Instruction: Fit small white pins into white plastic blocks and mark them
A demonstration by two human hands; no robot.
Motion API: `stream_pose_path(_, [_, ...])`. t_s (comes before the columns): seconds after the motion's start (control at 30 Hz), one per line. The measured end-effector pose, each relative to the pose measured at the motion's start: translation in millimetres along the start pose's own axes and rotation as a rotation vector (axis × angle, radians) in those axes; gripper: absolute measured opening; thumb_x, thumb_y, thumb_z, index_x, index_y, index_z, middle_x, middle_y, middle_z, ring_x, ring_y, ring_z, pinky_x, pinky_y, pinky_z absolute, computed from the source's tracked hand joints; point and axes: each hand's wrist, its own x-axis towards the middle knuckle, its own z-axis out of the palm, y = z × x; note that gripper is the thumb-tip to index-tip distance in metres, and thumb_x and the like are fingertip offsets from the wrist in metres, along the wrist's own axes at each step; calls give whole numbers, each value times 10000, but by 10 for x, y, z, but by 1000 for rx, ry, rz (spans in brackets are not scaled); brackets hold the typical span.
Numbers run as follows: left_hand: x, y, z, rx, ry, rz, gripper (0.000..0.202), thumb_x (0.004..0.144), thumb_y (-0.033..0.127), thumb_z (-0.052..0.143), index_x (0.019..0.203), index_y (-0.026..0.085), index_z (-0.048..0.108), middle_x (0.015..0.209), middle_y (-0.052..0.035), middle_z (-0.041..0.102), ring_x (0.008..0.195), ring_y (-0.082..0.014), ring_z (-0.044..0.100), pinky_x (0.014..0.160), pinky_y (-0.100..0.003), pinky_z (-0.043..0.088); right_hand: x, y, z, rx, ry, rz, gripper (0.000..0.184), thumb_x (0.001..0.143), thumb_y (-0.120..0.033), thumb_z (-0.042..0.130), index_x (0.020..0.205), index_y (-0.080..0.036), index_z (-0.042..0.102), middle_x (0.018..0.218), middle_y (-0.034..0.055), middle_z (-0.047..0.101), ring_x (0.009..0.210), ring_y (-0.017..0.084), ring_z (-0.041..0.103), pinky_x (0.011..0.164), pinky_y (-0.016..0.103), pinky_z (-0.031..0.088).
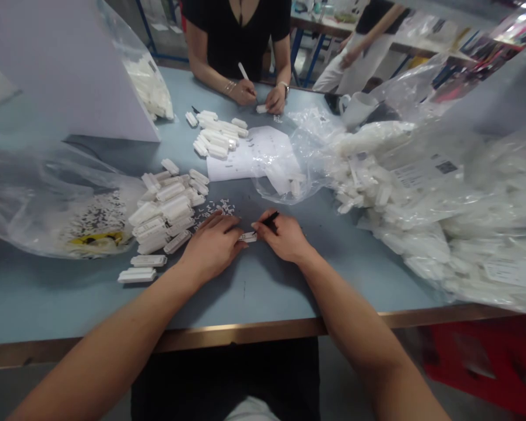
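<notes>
My left hand (pixel 214 242) pins a small white plastic piece (pixel 248 237) to the blue tabletop, its fingers closed on the piece's left end. In my right hand (pixel 284 237) is a thin black pen-like tool (pixel 270 218), with its tip down at the white piece. Just beyond my left fingers lies a scatter of tiny white bits (pixel 221 206). A heap of white plastic pieces (pixel 170 204) is piled to the left of my left hand, and two more lie nearer me.
An open clear bag (pixel 87 234) with small bits lies left. Bulky clear bags of white parts (pixel 442 193) fill the right side. Across the table a person (pixel 241 47) works on a similar piece, beside a second pile (pixel 217 134) and paper sheets (pixel 228 169). A mug (pixel 359 108) stands behind.
</notes>
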Motion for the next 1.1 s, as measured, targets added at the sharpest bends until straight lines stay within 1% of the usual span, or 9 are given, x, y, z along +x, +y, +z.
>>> stream_pose_path(0.17, [0, 7, 0, 5, -9, -6, 243, 902, 336, 586, 1007, 186, 745, 1189, -102, 683, 1122, -276, 624, 1124, -483, 394, -1, 2, 14, -66, -23, -21, 218, 911, -388, 532, 803, -211, 600, 754, 16, 681, 719, 157, 630, 702, 273, 433])
stream_pose_path(0.37, [0, -3, 6, -8, 5, 1, 237, 891, 320, 602, 1009, 176, 748, 1175, -115, 689, 1110, -276, 629, 1123, -488, 399, -3, 33, 32, -170, -74, -118, 230, 933, -388, 492, 879, -195, 604, 780, 37, 680, 737, 173, 633, 702, 280, 424])
stream_pose_path(0.57, [4, -3, 5, -14, 5, -5, 227, 881, 324, 614, 1007, 190, 747, 1178, -111, 686, 1114, -279, 629, 1126, -500, 394, -17, 2, 7, -103, -24, -62, 222, 924, -392, 507, 844, -210, 604, 765, 22, 678, 719, 159, 626, 687, 266, 426])
stream_pose_path(0.73, [3, 3, -2, -51, 7, -18, 207, 876, 313, 615, 1002, 215, 747, 1180, -99, 687, 1125, -272, 621, 1126, -513, 390, -9, -1, 4, -145, -59, -72, 212, 925, -385, 511, 856, -209, 607, 770, 23, 680, 729, 165, 626, 701, 275, 421])
stream_pose_path(0.9, [0, -4, 10, -33, 21, -1, 220, 890, 324, 602, 1004, 202, 745, 1167, -102, 690, 1100, -264, 633, 1130, -503, 385, -5, 4, 8, -101, -37, -59, 217, 918, -393, 521, 846, -210, 611, 762, 16, 680, 726, 159, 629, 691, 267, 425])
stream_pose_path(1.0, [0, -5, 6, -15, 14, 6, 238, 892, 330, 599, 1008, 182, 746, 1168, -112, 688, 1103, -266, 630, 1136, -485, 381, -5, -2, 1, -90, -54, -62, 216, 913, -386, 526, 819, -209, 605, 738, 11, 676, 711, 156, 630, 690, 271, 425])
stream_pose_path(1.1, [3, -1, -9, -35, 0, -6, 233, 889, 317, 598, 1017, 191, 747, 1180, -111, 685, 1111, -268, 624, 1131, -492, 385, -10, -8, -1, -12, -39, -7, 224, 902, -404, 536, 811, -211, 602, 713, 3, 677, 672, 145, 626, 659, 262, 434])
